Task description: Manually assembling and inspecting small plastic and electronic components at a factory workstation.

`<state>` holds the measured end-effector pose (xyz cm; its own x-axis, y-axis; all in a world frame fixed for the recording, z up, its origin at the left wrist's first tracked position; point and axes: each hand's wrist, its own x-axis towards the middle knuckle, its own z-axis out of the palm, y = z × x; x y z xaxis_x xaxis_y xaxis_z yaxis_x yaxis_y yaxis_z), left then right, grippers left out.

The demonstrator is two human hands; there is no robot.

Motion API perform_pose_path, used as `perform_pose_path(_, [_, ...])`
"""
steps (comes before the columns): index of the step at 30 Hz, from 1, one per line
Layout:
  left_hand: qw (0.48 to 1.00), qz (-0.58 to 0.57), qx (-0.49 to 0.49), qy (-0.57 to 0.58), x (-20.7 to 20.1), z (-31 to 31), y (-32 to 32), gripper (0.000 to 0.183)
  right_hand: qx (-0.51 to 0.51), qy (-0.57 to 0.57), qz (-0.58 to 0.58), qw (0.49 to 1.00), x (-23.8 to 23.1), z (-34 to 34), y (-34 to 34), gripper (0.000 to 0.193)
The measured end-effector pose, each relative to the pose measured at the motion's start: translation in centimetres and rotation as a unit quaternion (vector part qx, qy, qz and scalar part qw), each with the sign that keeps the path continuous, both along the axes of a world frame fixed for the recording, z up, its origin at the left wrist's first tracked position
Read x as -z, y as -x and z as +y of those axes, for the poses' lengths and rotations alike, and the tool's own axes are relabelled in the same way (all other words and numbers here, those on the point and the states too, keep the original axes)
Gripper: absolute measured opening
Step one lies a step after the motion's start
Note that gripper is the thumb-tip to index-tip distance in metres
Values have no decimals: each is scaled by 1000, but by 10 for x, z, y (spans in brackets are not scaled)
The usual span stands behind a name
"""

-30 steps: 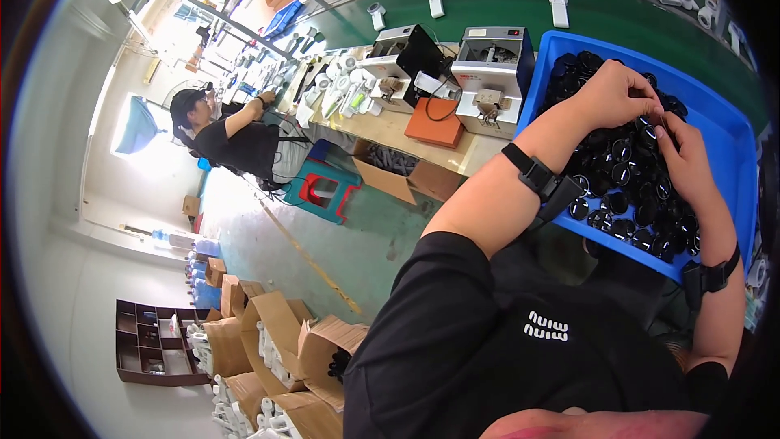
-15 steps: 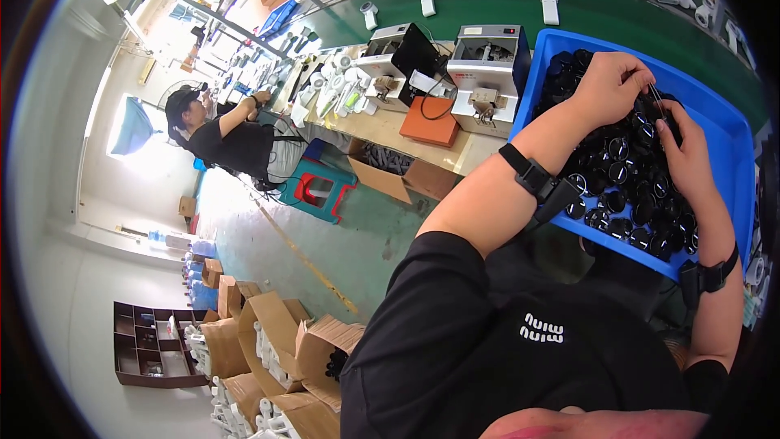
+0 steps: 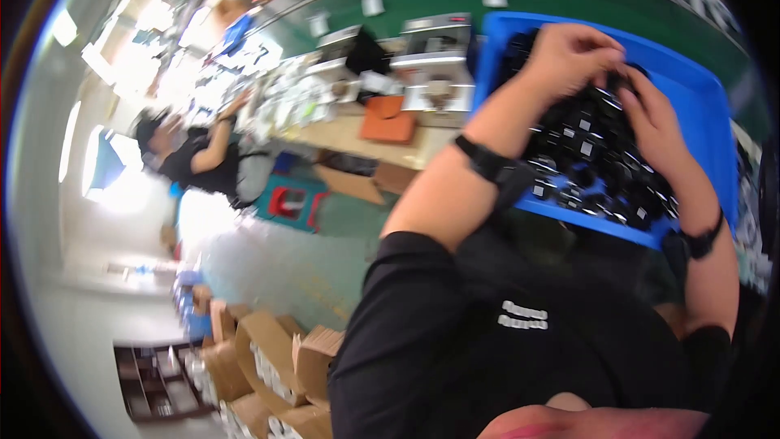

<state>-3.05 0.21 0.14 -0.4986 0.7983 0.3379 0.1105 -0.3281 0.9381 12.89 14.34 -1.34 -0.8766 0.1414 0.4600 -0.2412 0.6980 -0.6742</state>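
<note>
Closest to the camera is just a black shirt and two forearms, each with a dark band at the wrist, reaching up into the blue bin (image 3: 691, 85). The bin sits tilted toward the person and it's packed with small black parts (image 3: 581, 154), some with little white labels on them.

The left hand (image 3: 573, 57) is curled over the top of the pile, fingers bent down into it, so it looks closed around something, but the frame is blurry and I can't tell which piece it has. The right hand (image 3: 654, 134) lies along the right side of the pile, fingers pointed up toward the left hand. Fingertips nearly meet at the far end of the heap. Whether it's pinching a part or only resting on them, no way to say from here.

If you ask me, the way to do this bit well is take one piece at a time and use the other hand to hold the neighbours down so they don't roll off. Lift straight up, don't rake, since the bin slopes.

Further back there's a wooden bench (image 3: 357, 134) with an orange pad (image 3: 388, 122) and a grey machine (image 3: 435, 53), then a green wall. Off to the left a co-worker (image 3: 199, 158) in black leans over the same bench. Cardboard boxes (image 3: 268, 358) are stacked on the floor.
</note>
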Motion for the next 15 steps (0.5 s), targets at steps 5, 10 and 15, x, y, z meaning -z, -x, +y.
perform_pose_path(5, [994,87,-30,57,6,-16,-1,22,-39,-40,30,998,6,-3,21,38])
perform_pose_path(10, [998,66,1,5,15,-4,2,15,-30,14,-30,999,-12,-6,4,39])
perform_pose_path(15, [998,55,1,-6,15,-2,-1,14,-30,-7,-23,999,-14,-5,0,38])
